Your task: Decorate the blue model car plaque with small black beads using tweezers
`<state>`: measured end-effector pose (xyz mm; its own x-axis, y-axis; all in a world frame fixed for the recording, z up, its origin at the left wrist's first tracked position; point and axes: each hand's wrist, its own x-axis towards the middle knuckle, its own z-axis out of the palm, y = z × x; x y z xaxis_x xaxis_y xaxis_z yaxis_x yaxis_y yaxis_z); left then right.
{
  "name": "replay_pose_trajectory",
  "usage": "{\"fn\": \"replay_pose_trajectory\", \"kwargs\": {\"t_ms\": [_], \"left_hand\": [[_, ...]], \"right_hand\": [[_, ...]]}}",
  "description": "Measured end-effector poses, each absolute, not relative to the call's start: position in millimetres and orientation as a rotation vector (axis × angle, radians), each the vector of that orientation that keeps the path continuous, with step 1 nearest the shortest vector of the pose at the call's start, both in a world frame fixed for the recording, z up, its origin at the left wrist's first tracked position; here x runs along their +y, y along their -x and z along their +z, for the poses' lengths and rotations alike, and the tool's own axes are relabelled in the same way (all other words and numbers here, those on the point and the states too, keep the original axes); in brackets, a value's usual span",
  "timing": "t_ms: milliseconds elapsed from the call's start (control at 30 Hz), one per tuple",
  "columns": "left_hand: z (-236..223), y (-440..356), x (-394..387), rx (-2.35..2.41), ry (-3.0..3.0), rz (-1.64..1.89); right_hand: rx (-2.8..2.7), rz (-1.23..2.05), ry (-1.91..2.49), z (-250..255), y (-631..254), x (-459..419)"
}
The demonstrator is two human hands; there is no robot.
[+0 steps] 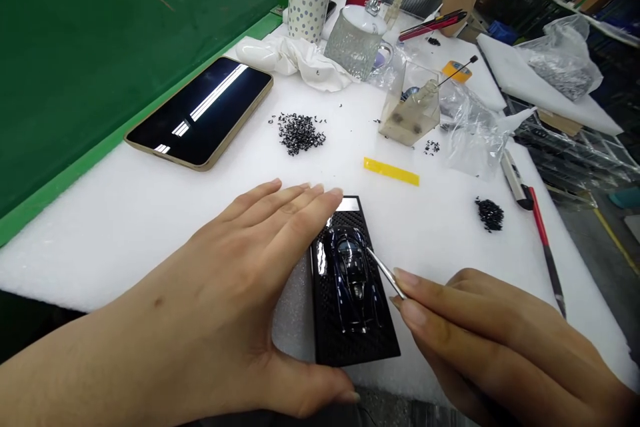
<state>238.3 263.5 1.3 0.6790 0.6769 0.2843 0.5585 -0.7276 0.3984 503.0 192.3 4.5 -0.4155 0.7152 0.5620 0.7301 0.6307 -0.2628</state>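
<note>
A small dark blue-black model car [353,273] sits on a black rectangular base [383,340] with a woven-looking surface and a pale label at its far end. My left hand [250,260] spans the left side of the base, fingers at the far end and thumb at the near edge, holding it on the white foam. In my right hand [480,333], thumb and fingers pinch slim metal tweezers [385,270]. Their tip touches or nearly touches the car's right side; anything held at the tip is too small to make out.
Tiny black parts form a pile [300,133] and another pile [489,213] on the foam. A yellow strip [391,171], clear square container [410,113], phone [200,110], glass mug [355,43] and red-black tool [545,247] lie around. Another person sits across the table.
</note>
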Motion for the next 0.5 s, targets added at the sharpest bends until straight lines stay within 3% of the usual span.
{"fn": "replay_pose_trajectory", "kwargs": {"t_ms": [233, 500], "left_hand": [[2.3, -236.8, 259.7, 1.004, -2.610, 0.613], [5.4, -238.1, 261.4, 0.986, -2.616, 0.626]], "right_hand": [[-2.368, 0.010, 1.045, 13.6, -513.7, 198.1], [-2.189, 0.050, 1.128, 7.6, -499.4, 192.2]]}}
